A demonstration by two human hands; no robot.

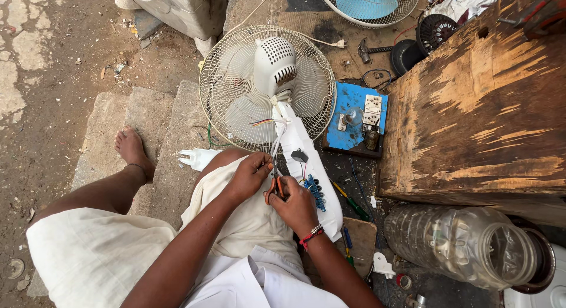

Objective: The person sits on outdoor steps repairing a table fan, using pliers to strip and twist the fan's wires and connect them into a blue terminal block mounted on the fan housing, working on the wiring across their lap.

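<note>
A white table fan [266, 87] lies face down across my lap, its wire guard toward the steps and its opened base [311, 166] toward me. Coloured wires [272, 137] run from the motor housing down to my hands. My left hand [250, 175] pinches the wires. My right hand [295, 205] grips orange-handled pliers [275, 187] at those wires. A blue switch block [316, 193] and a small black part [299, 156] sit in the open base beside my right hand.
A blue test board [356, 116] with a bulb and sockets lies right of the fan. A worn wooden box [477, 101] stands at right, with a clear plastic jar [460, 243] below it. Screwdrivers [352, 203], a hammer [371, 49] and another fan guard [368, 4] lie around.
</note>
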